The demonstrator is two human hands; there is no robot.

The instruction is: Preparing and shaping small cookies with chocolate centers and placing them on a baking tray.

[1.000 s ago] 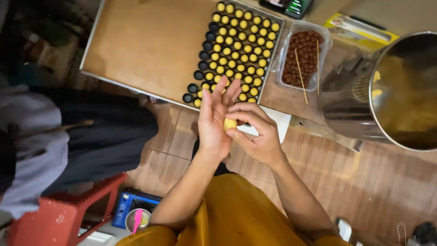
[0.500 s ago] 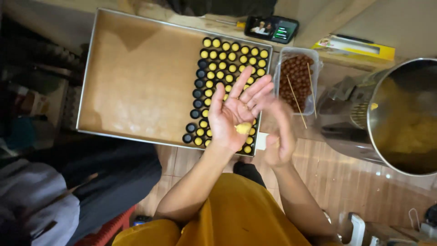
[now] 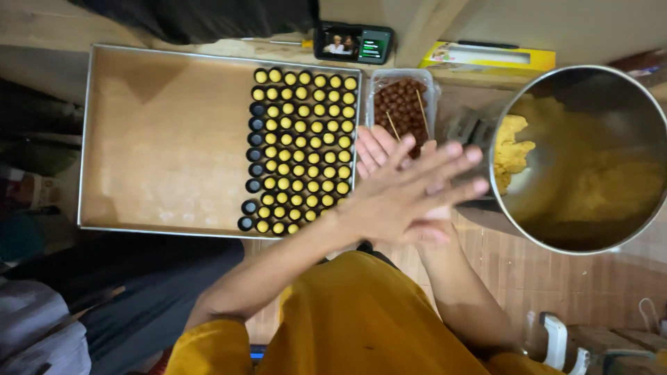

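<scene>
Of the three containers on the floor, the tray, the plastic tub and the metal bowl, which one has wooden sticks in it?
The small clear plastic tub of brown balls, between the large flat baking tray and the big round metal bowl; only it holds two thin sticks.

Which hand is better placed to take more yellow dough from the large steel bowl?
Probably the left hand: it lies on top, its fingers reaching almost to the rim of the large steel bowl. The right hand lies underneath, pointing toward the metal tray.

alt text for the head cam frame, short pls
Seen from above, the left hand lies flat across the right hand, palms together, between a baking tray partly filled with small yellow balls in dark cups and a large metal bowl of yellow dough.
</scene>
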